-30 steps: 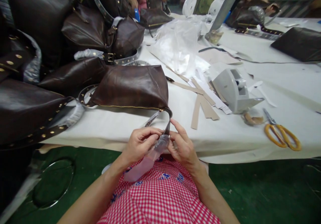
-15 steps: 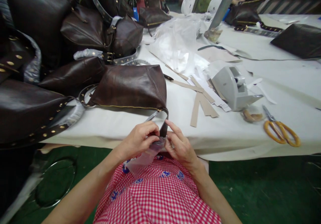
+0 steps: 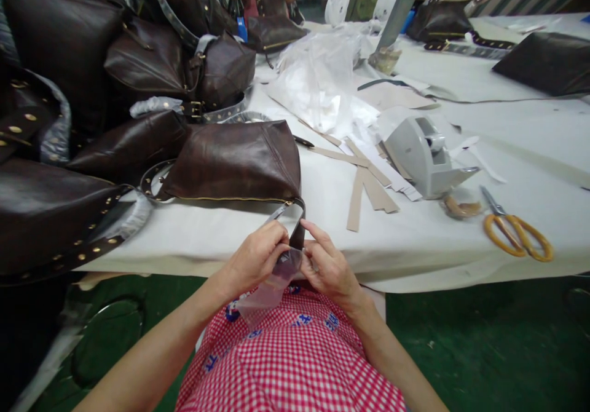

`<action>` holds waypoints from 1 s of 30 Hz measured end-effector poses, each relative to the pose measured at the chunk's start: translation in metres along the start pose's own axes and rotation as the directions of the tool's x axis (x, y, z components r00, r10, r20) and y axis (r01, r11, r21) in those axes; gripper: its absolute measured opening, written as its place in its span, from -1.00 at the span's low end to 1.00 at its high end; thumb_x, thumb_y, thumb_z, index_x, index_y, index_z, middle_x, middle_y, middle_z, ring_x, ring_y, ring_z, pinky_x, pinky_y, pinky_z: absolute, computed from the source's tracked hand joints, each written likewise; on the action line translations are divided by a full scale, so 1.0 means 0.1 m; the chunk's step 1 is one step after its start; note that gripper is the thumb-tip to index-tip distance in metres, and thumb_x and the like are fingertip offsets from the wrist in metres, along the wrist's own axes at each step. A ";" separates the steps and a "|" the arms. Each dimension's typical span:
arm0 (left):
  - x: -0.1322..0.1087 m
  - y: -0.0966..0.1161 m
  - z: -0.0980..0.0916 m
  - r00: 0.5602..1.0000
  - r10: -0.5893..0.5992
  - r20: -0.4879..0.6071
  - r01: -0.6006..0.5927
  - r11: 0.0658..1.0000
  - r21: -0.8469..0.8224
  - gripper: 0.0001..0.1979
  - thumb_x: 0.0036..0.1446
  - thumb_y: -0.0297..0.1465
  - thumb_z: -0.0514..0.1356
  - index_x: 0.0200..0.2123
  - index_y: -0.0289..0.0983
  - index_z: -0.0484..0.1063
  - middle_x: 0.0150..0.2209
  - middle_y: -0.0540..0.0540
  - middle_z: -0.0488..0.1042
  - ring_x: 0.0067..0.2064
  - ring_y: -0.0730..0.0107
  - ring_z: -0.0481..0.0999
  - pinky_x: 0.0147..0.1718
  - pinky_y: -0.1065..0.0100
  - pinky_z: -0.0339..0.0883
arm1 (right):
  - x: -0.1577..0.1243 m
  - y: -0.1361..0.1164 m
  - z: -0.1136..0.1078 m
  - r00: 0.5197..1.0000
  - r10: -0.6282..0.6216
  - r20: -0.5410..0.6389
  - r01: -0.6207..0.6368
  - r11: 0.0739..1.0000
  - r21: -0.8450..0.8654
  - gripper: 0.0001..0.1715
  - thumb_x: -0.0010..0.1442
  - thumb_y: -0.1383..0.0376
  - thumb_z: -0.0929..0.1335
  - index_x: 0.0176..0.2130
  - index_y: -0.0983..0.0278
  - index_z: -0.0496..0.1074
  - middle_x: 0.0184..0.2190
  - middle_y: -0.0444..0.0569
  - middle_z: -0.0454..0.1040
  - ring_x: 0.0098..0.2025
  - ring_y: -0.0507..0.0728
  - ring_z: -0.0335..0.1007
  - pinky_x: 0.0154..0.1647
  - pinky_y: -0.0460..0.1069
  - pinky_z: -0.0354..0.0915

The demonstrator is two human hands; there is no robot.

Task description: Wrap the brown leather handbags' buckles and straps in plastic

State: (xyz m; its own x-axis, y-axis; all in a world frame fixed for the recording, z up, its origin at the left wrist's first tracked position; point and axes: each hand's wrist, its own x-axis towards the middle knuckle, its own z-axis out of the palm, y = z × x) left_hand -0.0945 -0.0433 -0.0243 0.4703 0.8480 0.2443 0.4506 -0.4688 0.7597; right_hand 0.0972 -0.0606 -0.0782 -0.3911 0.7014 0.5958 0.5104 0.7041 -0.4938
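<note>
A dark brown leather bag (image 3: pixel 235 160) with a gold zip lies on the table's front edge. Its strap (image 3: pixel 298 233) hangs off the right corner and runs down between my hands. Clear plastic film (image 3: pixel 271 286) wraps around the strap's lower part and trails over the checked apron. My left hand (image 3: pixel 260 249) is closed, pinching the film against the strap. Opposite it, my right hand (image 3: pixel 329 270) has its fingers curled at the strap's right side, forefinger lying along the strap. The fingertips partly hide where film and strap meet.
More brown bags (image 3: pixel 147 61) with studded straps are heaped at left. Right of my hands lie card strips (image 3: pixel 364 184), a grey tape dispenser (image 3: pixel 424 154) and yellow-handled scissors (image 3: pixel 516 233). Plastic sheets (image 3: pixel 322 74) are piled behind. Two people work across the table (image 3: pixel 530 154).
The view has shifted slightly. The film between my hands spreads a little wider over the strap; both hands keep nearly the same hold.
</note>
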 end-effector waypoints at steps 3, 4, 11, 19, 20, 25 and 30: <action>0.00 -0.02 0.00 0.999 -0.036 0.017 0.036 0.999 -0.026 -0.86 0.22 -0.51 0.09 -0.41 -0.25 0.32 -0.41 -0.02 0.33 -0.36 0.36 0.29 -0.34 0.37 0.16 | 0.00 0.00 0.00 1.000 -0.002 -0.001 0.002 1.000 -0.009 -0.82 0.27 0.48 0.20 -0.22 0.25 0.31 0.19 0.32 0.32 0.27 0.22 0.24 0.11 0.12 0.41; 0.00 -0.02 0.00 0.999 -0.047 0.020 0.048 0.998 -0.037 -0.86 0.23 -0.50 0.08 -0.41 -0.25 0.31 -0.41 -0.01 0.33 -0.36 0.37 0.29 -0.34 0.38 0.16 | 0.00 0.00 0.00 1.000 0.000 -0.004 0.000 1.000 -0.002 -0.82 0.27 0.48 0.20 -0.23 0.25 0.31 0.19 0.32 0.32 0.27 0.21 0.24 0.11 0.11 0.41; 0.07 -0.12 -0.10 0.980 0.008 0.201 0.028 0.984 -0.175 -0.82 0.27 -0.43 0.05 -0.41 -0.26 0.28 -0.42 0.00 0.33 -0.37 0.42 0.30 -0.34 0.41 0.19 | -0.01 0.00 0.03 1.000 0.006 -0.022 -0.004 0.998 0.067 -0.83 0.28 0.48 0.22 -0.22 0.25 0.31 0.16 0.30 0.35 0.27 0.20 0.23 0.10 0.09 0.41; 0.21 -0.19 -0.13 0.929 0.049 0.368 0.046 0.968 -0.246 -0.82 0.27 -0.40 0.05 -0.42 -0.26 0.24 -0.48 0.06 0.24 -0.42 0.47 0.23 -0.39 0.44 0.17 | -0.03 0.01 0.02 0.999 0.009 -0.042 -0.005 0.995 0.100 -0.84 0.26 0.49 0.24 -0.24 0.24 0.31 0.16 0.28 0.35 0.24 0.19 0.28 0.08 0.07 0.42; 0.22 -0.18 -0.13 0.929 0.061 0.364 0.022 0.975 -0.222 -0.83 0.27 -0.40 0.05 -0.41 -0.26 0.24 -0.47 0.06 0.24 -0.42 0.46 0.23 -0.39 0.44 0.17 | -0.03 0.02 0.02 0.999 0.016 -0.050 -0.011 0.995 0.103 -0.84 0.26 0.48 0.24 -0.24 0.24 0.31 0.15 0.28 0.36 0.23 0.19 0.29 0.07 0.06 0.42; 0.25 -0.16 -0.12 0.934 0.140 0.328 -0.135 0.990 -0.037 -0.85 0.28 -0.44 0.01 -0.38 -0.24 0.22 -0.43 0.02 0.29 -0.39 0.43 0.27 -0.39 0.42 0.16 | -0.03 0.05 0.00 0.988 0.126 -0.091 -0.107 0.977 0.183 -0.87 0.25 0.46 0.26 -0.28 0.23 0.31 0.01 0.22 0.47 0.13 0.19 0.40 -0.06 0.04 0.45; 0.27 -0.19 -0.12 0.949 0.162 0.269 -0.197 0.974 0.109 -0.85 0.28 -0.49 -0.02 -0.37 -0.25 0.23 -0.42 0.01 0.34 -0.40 0.43 0.31 -0.40 0.42 0.17 | 0.14 0.15 -0.10 0.991 0.121 -0.056 -0.106 0.969 0.222 -0.82 0.21 0.48 0.26 -0.36 0.21 0.27 -0.19 0.10 0.55 -0.02 0.16 0.49 -0.17 0.01 0.45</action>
State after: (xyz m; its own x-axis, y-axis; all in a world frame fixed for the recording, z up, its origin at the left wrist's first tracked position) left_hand -0.0997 -0.0083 -0.0246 0.7237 0.6626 0.1932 0.4287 -0.6509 0.6265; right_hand 0.1074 -0.0414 -0.0713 -0.2832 0.7743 0.5658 0.3661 0.6326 -0.6825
